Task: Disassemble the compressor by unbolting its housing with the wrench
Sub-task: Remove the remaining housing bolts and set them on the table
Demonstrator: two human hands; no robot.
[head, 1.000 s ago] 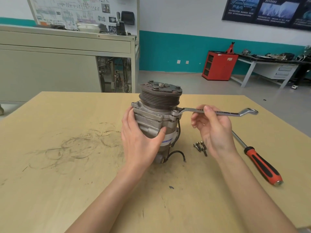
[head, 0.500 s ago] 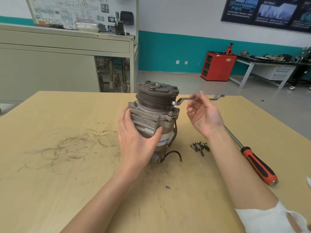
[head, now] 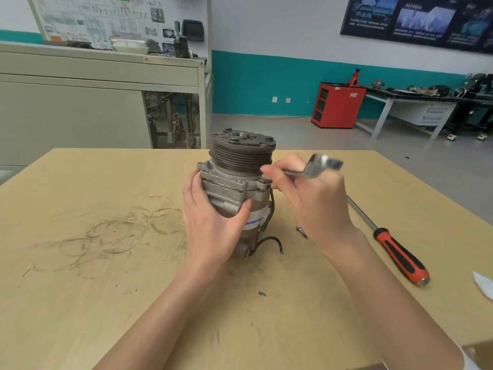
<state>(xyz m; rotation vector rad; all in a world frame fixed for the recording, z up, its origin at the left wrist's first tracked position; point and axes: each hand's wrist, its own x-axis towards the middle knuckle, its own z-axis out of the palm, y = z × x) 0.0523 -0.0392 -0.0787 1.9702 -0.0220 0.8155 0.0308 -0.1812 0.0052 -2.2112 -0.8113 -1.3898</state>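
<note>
Meanwhile, my left hand (head: 210, 231) grips the upright compressor (head: 240, 156); my right hand (head: 314, 206) clutches the wrench (head: 320, 164) beside it.

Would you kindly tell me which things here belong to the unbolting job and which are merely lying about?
Job: grey metal compressor with dark grooved pulley, gripped by the left hand; shiny steel wrench, held in the right hand; small loose bolt beside the compressor.
Lying about: long-shafted tool with red-and-black handle; white scrap at the right edge.
</note>
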